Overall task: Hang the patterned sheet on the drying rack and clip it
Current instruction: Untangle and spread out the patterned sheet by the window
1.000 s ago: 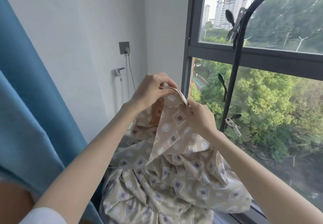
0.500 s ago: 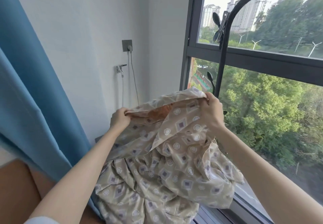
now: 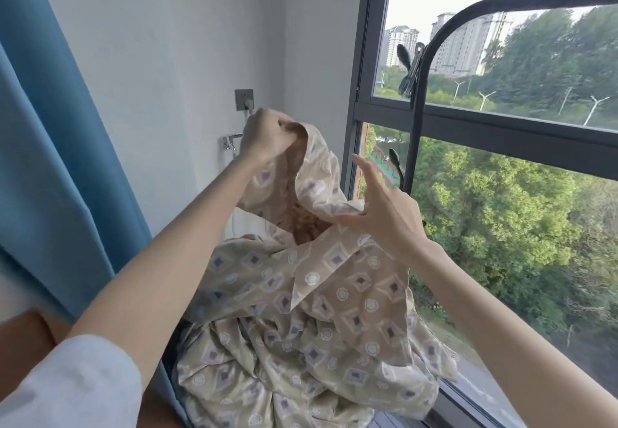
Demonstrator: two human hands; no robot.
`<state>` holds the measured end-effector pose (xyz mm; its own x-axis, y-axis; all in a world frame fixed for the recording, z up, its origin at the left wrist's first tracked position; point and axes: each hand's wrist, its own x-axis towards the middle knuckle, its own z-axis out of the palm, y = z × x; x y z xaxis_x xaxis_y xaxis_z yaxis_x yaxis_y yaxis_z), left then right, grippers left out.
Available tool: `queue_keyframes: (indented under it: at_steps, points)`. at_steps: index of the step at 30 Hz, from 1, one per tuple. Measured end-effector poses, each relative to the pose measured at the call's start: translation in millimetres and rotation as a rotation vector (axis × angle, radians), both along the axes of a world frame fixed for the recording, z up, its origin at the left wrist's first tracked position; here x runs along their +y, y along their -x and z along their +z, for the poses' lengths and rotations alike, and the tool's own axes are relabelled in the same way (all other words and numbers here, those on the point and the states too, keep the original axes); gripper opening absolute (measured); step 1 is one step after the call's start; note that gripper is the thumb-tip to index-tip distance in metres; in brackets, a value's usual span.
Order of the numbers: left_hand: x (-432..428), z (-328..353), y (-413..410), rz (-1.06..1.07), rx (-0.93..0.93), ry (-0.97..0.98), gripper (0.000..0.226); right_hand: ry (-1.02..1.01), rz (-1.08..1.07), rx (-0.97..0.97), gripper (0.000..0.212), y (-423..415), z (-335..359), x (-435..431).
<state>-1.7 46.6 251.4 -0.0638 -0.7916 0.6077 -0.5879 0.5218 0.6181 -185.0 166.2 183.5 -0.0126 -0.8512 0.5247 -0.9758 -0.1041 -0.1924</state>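
The patterned sheet [image 3: 311, 310] is beige with diamond and circle prints and hangs bunched in front of me. My left hand [image 3: 267, 136] grips its edge high up, near the wall. My right hand [image 3: 384, 207] has its fingers spread; its thumb touches a lower fold and the other fingers are off the cloth. The black drying rack [image 3: 418, 120] curves up and over to the right, in front of the window. One clip [image 3: 409, 69] sits on its bend and another clip [image 3: 396, 163] lower on its post.
A blue curtain [image 3: 50, 126] hangs on the left. A wall socket [image 3: 244, 100] and a tap [image 3: 230, 141] sit on the white wall behind my left hand. The window's dark frame [image 3: 501, 133] runs behind the rack.
My left hand has lifted the sheet's edge higher toward the wall. My right hand has let go of its pinch and opened, dropping lower along the fold.
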Motion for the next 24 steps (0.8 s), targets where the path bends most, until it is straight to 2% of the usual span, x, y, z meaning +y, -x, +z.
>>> queue_keyframes:
  at_steps: [2,5,6,9,10,12,15,17,19,24]
  points:
    - [3,10,3,-0.032,-0.101,0.016,0.021,0.023,-0.026,0.121,0.098,-15,11,1]
    - [6,17,6,-0.104,-0.158,0.001,0.027,-0.041,-0.13,0.177,0.09,-31,10,-6]
    - [8,18,6,-0.132,-0.165,-0.006,0.026,-0.062,-0.153,0.176,0.079,-34,7,-7]
    - [12,16,2,-0.184,-0.195,0.017,0.015,-0.079,-0.169,0.16,0.028,-37,-5,-11]
    - [13,15,0,-0.19,-0.198,0.028,0.013,-0.079,-0.169,0.144,0.021,-37,-9,-12]
    - [11,10,-7,-0.173,-0.18,0.062,0.013,-0.055,-0.17,0.031,0.021,-38,-16,-12]
    - [-4,-4,-23,-0.103,-0.173,0.127,0.013,0.106,-0.19,-0.37,0.024,-34,-11,-12]
    - [-16,-18,-38,-0.074,-0.162,0.094,0.009,0.198,-0.205,-0.648,0.018,-26,-6,-12]
    - [-23,-32,-52,-0.034,-0.161,0.025,0.007,0.249,-0.227,-0.848,0.019,-17,-2,-11]
    - [-28,-70,-73,0.053,-0.295,-0.028,0.008,0.324,-0.261,-0.922,0.018,-17,-5,-9]
